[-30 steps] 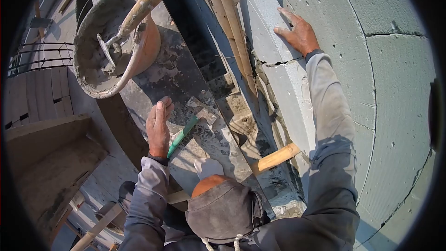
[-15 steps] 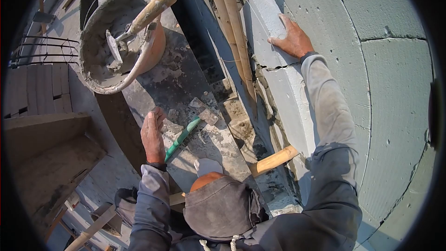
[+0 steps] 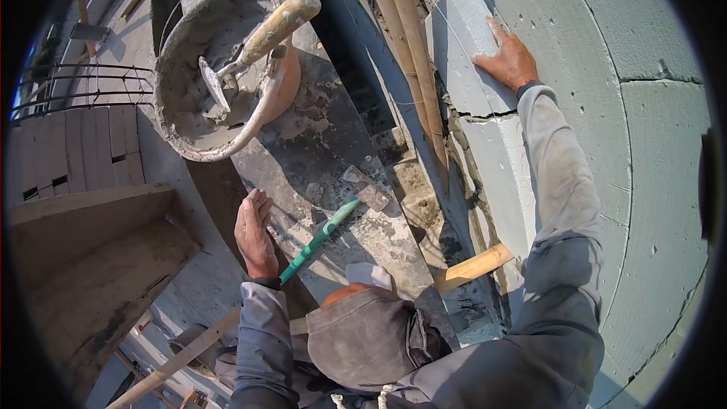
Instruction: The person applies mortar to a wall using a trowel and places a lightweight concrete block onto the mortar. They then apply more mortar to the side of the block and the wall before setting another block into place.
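The block (image 3: 463,38), pale grey and set on the top course of the wall (image 3: 606,151) in the upper right of the frame, is pressed by the right hand (image 3: 509,60), whose fingers (image 3: 496,30) are laid flat and spread over it, nothing being clasped. The block is judged heavy, stiff and rough, with crumbly corners; it would best be taken by its two long sides rather than by an edge. The left hand (image 3: 254,233), at lower centre-left, is held open with the fingers straight and together, just beside the green handle of the hammer (image 3: 333,226) lying on the mortar-smeared plank (image 3: 303,136). The hammer is judged head-heavy and best gripped low on the handle. A bucket (image 3: 176,132) holding a trowel (image 3: 261,36) is seen at upper left.

Against the frame half a second back, the right hand's fingers are found flatter on the block, and the whole scene is shifted rightward and downward in the picture.
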A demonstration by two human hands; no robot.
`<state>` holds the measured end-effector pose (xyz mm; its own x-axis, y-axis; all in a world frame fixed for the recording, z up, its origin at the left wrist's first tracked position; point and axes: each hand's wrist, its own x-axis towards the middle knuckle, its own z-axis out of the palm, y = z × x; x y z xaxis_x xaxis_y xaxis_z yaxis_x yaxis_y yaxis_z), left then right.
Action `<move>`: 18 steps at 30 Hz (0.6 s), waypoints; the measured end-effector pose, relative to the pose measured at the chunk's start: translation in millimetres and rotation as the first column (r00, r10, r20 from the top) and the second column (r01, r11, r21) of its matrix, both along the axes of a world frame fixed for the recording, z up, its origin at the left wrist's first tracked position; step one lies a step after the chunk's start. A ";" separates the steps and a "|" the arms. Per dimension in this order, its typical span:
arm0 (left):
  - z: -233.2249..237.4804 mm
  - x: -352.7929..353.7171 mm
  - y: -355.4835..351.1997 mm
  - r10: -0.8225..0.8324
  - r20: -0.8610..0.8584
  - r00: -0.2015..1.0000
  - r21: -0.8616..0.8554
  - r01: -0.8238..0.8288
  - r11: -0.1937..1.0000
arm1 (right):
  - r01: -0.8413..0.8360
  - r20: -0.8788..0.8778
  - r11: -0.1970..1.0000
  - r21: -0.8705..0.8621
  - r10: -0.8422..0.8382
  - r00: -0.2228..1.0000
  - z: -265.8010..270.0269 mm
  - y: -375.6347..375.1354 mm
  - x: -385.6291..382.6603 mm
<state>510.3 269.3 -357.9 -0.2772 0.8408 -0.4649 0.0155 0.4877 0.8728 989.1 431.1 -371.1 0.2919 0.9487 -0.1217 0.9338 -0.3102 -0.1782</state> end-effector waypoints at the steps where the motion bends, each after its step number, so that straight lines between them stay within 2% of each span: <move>1: -0.7 -2.6 -1.8 -0.011 -0.001 1.000 0.011 0.011 1.000 | 0.012 0.013 1.000 0.021 -0.012 1.000 0.2 1.6 -0.5; 5: -4.3 -10.7 -13.9 -0.041 -0.054 0.998 0.001 0.041 0.999 | 0.024 0.047 0.999 0.032 -0.025 0.999 24.8 12.9 -6.8; 10: -10.6 -20.6 -29.6 0.001 -0.058 0.998 -0.029 -0.003 1.000 | -0.018 0.070 0.994 0.107 0.011 0.998 85.2 20.4 -15.3; 11: -10.1 -22.8 -31.6 -0.016 -0.058 0.998 -0.016 0.015 1.000 | -0.077 0.128 0.974 0.212 0.050 0.991 88.6 20.9 -11.3; 12: -10.1 -24.1 -33.6 -0.021 -0.056 0.998 -0.014 0.020 1.000 | -0.072 0.130 0.974 0.214 0.045 0.990 97.9 21.3 -10.1; 16: -3.8 -35.0 -36.7 0.006 -0.064 0.998 0.036 -0.004 0.999 | -0.104 0.115 0.973 0.206 0.082 0.990 170.7 12.3 -16.9; 18: 1.8 -44.3 -42.1 0.018 -0.070 0.997 0.067 -0.013 0.998 | -0.244 0.141 0.945 0.218 0.217 0.966 221.4 -11.6 -36.4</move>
<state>466.0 227.2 -356.1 -0.3205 0.8648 -0.3865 0.0715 0.4290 0.9005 952.8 419.6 -149.7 0.0610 0.9896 0.1303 0.9930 -0.0470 -0.1084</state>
